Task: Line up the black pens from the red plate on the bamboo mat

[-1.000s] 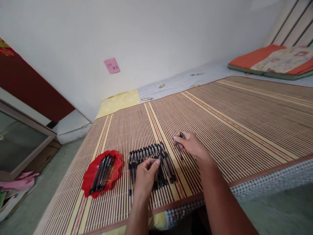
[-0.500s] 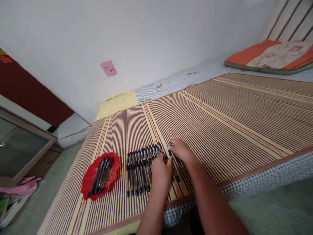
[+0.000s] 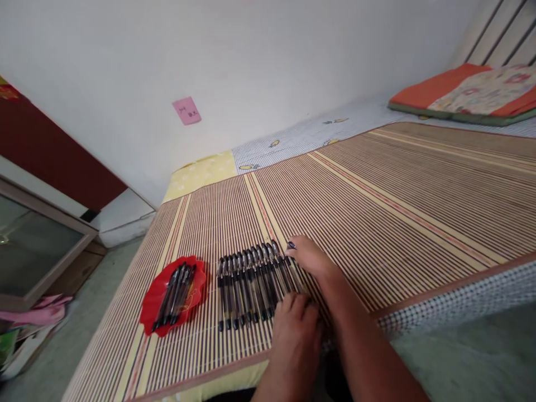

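Observation:
Several black-capped pens with clear barrels lie side by side in a row on a striped bamboo mat. At the row's right end, my right hand is closed on the capped end of a pen. My left hand is closed at the lower ends of the rightmost pens, fingers curled down and partly hiding the tips. It seems to grip the same pen's lower end. Left of the row, a red scalloped plate holds several more of these pens.
The mat covers a bed, with checked cloth hanging at the front edge. A folded orange quilt lies at the far right. A pink note is on the wall. A glass-fronted cabinet stands at the left.
My left hand has moved from beside the caps down towards me, to the lower ends of the pens, uncovering more of the row. My right hand stays at the cap end.

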Demonstrator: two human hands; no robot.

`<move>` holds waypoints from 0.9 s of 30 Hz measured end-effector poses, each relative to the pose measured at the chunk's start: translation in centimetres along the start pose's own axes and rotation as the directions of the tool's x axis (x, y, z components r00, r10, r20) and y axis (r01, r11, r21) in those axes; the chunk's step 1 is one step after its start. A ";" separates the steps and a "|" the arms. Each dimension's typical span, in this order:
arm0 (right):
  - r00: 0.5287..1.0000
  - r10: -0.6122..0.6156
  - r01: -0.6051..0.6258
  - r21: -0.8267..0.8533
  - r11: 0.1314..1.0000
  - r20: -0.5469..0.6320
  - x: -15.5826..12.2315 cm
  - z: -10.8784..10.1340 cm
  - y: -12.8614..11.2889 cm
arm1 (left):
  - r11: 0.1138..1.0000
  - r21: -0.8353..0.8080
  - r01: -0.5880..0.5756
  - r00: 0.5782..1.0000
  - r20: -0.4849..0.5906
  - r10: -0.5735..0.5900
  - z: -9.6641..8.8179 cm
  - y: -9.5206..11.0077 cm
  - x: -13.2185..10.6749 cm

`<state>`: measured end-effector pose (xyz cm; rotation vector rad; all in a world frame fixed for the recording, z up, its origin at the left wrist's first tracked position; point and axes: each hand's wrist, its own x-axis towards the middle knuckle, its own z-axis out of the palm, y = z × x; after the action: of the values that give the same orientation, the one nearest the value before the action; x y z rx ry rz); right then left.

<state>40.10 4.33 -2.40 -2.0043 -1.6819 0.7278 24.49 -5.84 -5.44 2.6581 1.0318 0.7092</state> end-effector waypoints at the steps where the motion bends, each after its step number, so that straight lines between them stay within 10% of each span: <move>1: 1.000 -0.003 0.003 -0.003 1.000 -0.001 -0.1 0.0 0.0 | 0.999 0.026 -0.019 1.000 -0.018 0.020 0.8 -0.1 -0.2; 27: 0.998 0.053 -0.060 0.231 0.971 0.034 0.2 0.9 0.9 | 0.996 -0.061 0.059 0.998 -0.010 -0.059 -0.4 0.3 0.3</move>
<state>40.25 4.34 -3.70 -1.8921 -1.4829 0.9301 24.64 -5.86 -4.87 2.5637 1.0694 0.7326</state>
